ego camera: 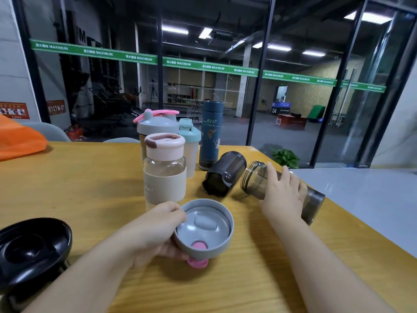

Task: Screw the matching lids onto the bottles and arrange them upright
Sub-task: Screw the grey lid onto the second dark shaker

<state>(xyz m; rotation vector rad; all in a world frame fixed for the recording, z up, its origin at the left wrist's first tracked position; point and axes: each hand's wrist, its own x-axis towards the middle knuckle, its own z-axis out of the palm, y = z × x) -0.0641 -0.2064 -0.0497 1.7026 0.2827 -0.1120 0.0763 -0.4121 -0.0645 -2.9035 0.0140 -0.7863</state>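
On surface at right: smoky lidless bottle [282, 188] lying flat, long axis left-right, open threaded mouth toward centre, right hand [282, 190] curled over body. Left hand [155, 231] gripping inverted grey lid [204, 229], just left of mouth.

upright bottles: four [165, 170] (all capped)
lying bottles: two [224, 174]
loose lids: two [204, 230]
hands: two [155, 231]

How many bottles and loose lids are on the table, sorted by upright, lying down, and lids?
Upright capped bottles: 4 (pink-lidded glass bottle, grey shaker, teal shaker, blue flask)
Lying open bottles: 2 (black bottle, smoky clear bottle)
Loose lids: 2 (grey lid, black lid)
Total: 8
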